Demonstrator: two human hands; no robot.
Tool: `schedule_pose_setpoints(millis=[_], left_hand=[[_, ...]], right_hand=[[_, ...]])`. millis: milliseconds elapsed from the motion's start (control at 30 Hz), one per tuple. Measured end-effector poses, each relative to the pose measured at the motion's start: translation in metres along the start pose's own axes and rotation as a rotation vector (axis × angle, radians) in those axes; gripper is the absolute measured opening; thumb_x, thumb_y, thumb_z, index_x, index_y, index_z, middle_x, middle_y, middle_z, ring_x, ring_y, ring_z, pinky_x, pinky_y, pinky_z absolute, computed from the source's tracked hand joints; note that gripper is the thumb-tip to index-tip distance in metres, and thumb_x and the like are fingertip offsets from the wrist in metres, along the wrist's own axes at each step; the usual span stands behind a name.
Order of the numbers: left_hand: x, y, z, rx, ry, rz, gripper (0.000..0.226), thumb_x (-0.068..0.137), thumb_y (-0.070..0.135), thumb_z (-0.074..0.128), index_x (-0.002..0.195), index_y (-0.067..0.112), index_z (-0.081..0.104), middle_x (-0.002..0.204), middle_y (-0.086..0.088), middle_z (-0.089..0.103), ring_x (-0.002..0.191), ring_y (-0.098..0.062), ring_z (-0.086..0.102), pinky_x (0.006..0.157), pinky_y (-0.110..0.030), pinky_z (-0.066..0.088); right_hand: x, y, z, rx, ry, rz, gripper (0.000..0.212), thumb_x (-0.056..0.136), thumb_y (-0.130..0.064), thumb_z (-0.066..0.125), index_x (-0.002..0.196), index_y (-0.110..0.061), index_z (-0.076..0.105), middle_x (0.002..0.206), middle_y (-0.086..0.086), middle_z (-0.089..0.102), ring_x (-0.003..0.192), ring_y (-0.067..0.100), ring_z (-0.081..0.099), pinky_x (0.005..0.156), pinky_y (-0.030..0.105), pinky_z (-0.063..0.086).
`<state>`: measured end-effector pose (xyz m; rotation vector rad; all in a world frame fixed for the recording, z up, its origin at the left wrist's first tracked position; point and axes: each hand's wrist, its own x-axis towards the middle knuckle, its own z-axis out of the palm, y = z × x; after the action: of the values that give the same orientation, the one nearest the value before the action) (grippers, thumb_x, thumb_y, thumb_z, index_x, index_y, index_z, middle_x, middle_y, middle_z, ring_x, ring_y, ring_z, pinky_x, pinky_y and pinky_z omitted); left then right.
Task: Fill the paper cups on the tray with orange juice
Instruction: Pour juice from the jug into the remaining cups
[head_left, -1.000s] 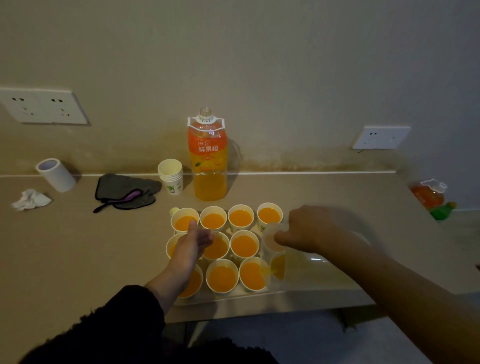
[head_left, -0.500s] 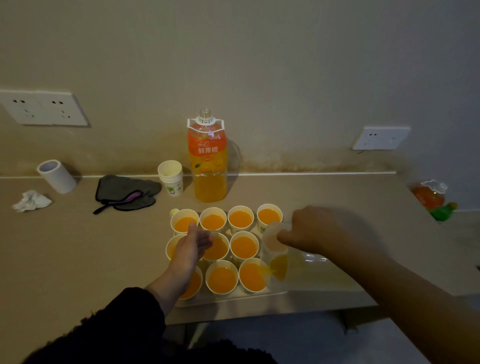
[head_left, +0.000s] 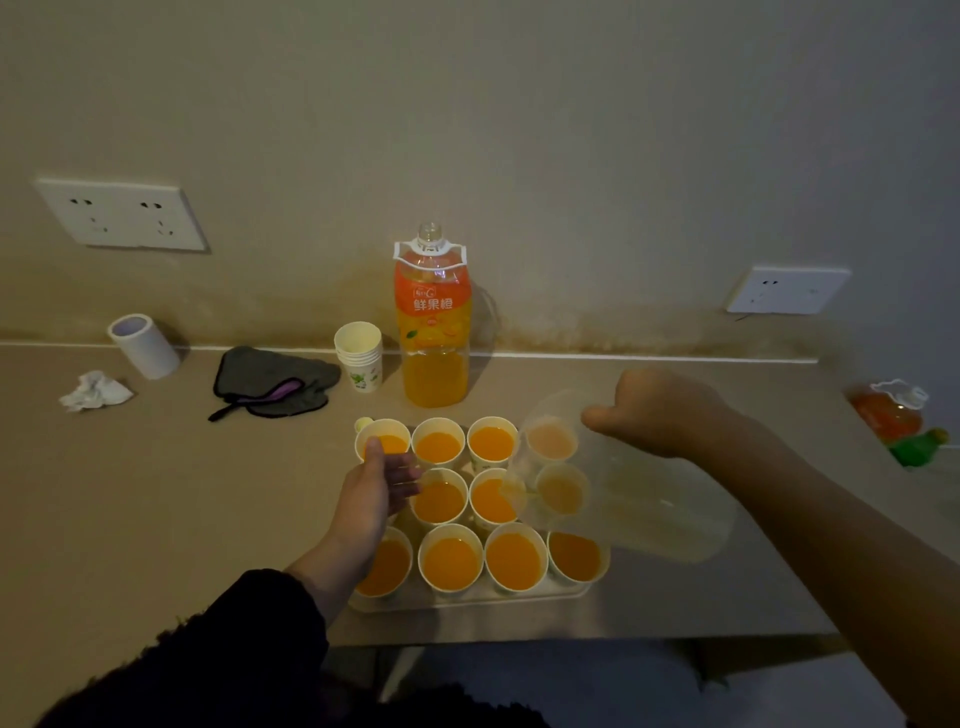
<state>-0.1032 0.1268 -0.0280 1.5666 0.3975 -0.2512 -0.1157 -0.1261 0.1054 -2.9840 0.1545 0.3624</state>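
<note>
- My left hand (head_left: 374, 493) hides one paper cup at the tray's (head_left: 467, 604) left edge; I cannot tell my grip.
- Two cups (head_left: 550, 441) at its far right corner are blurred behind the clear jug (head_left: 654, 514) my right hand (head_left: 660, 410) holds.
- The orange bottle (head_left: 888, 415) at the desk's (head_left: 156, 519) right edge is blurred.

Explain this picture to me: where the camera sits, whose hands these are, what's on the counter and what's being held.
There is no machine here. A person works with bare hands, and the one picture comes from a camera worn on their head, looking down. On the counter stands a tray of paper cups holding orange juice. Behind it are an uncapped juice bottle, a stack of spare cups, a dark cloth, a tape roll and a crumpled tissue. The right hand grips a clear jug, tilted over the tray's right side. The left hand lies over cups at the left; whether it grips one is unclear.
</note>
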Motion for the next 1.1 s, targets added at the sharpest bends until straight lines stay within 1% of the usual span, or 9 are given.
schedule_pose_setpoints(millis=[67,133,200,267,400,500,733,967,1100], left_hand=[[0.0,0.0,-0.004,0.0,0.041,0.017,0.058,0.102,0.044,0.016,0.091,0.015,0.064,0.09,-0.008,0.07,0.086,-0.023,0.065,0.083,-0.036,0.046],[0.0,0.0,-0.009,-0.015,0.081,0.036,0.058,0.103,0.043,0.016,0.09,0.014,0.064,0.091,-0.009,0.07,0.087,-0.023,0.065,0.079,-0.033,0.047],[0.0,0.0,-0.014,-0.044,0.124,0.053,0.058,0.103,0.042,0.017,0.091,0.012,0.064,0.093,-0.012,0.07,0.088,-0.024,0.064,0.079,-0.033,0.047],[-0.001,0.0,-0.02,-0.054,0.165,0.085,0.058,0.104,0.04,0.017,0.094,0.009,0.065,0.093,-0.013,0.069,0.089,-0.024,0.064,0.078,-0.032,0.046],[-0.003,-0.002,-0.032,-0.039,0.236,0.126,0.06,0.104,0.039,0.017,0.094,0.006,0.065,0.089,-0.009,0.068,0.087,-0.019,0.062,0.072,-0.026,0.043],[-0.001,-0.006,-0.04,-0.032,0.257,0.088,0.059,0.104,0.04,0.016,0.089,0.01,0.065,0.089,-0.007,0.068,0.089,-0.018,0.061,0.082,-0.029,0.041],[-0.002,-0.015,-0.051,-0.03,0.24,-0.128,0.062,0.103,0.045,0.012,0.106,0.006,0.061,0.103,-0.009,0.064,0.104,-0.023,0.054,0.107,-0.044,0.031],[-0.003,-0.017,-0.055,-0.015,0.217,-0.17,0.064,0.103,0.045,0.012,0.115,0.003,0.059,0.11,-0.012,0.062,0.107,-0.023,0.053,0.111,-0.046,0.029],[-0.001,-0.017,-0.053,-0.022,0.208,-0.161,0.063,0.103,0.044,0.013,0.113,0.002,0.06,0.108,-0.012,0.063,0.105,-0.023,0.053,0.11,-0.045,0.03]], right_hand=[[0.003,-0.003,-0.005,0.009,-0.007,-0.033,0.04,0.088,-0.054,0.049,0.084,-0.015,0.052,0.072,-0.002,0.043,0.074,0.019,0.047,0.064,0.028,0.038],[0.006,-0.01,-0.01,0.003,-0.018,-0.054,0.047,0.088,-0.053,0.049,0.064,-0.014,0.038,0.063,-0.003,0.036,0.06,0.016,0.04,0.052,0.027,0.028],[0.007,-0.02,-0.012,-0.002,-0.034,-0.081,0.047,0.088,-0.051,0.049,0.058,-0.018,0.035,0.06,-0.001,0.037,0.054,0.013,0.036,0.049,0.027,0.025],[0.008,-0.03,-0.011,-0.019,-0.051,-0.116,0.045,0.089,-0.05,0.049,0.058,-0.018,0.038,0.062,-0.001,0.042,0.057,0.012,0.04,0.05,0.027,0.028],[0.012,-0.045,-0.002,-0.072,-0.077,-0.163,0.039,0.087,-0.053,0.048,0.073,-0.016,0.055,0.077,-0.001,0.056,0.075,0.015,0.053,0.064,0.028,0.042],[0.014,-0.054,0.005,-0.156,-0.094,-0.194,0.041,0.087,-0.055,0.046,0.073,-0.017,0.051,0.069,-0.004,0.048,0.07,0.013,0.048,0.061,0.027,0.037],[0.016,-0.067,0.017,-0.257,-0.101,-0.223,0.045,0.088,-0.059,0.041,0.066,-0.02,0.048,0.068,-0.002,0.05,0.061,0.01,0.044,0.052,0.025,0.032],[0.015,-0.074,0.021,-0.313,-0.07,-0.259,0.045,0.088,-0.059,0.04,0.082,-0.017,0.053,0.068,-0.004,0.047,0.069,0.015,0.05,0.054,0.026,0.032],[0.016,-0.077,0.023,-0.314,-0.072,-0.262,0.045,0.088,-0.06,0.04,0.083,-0.017,0.052,0.068,-0.004,0.047,0.069,0.014,0.049,0.056,0.027,0.033]])
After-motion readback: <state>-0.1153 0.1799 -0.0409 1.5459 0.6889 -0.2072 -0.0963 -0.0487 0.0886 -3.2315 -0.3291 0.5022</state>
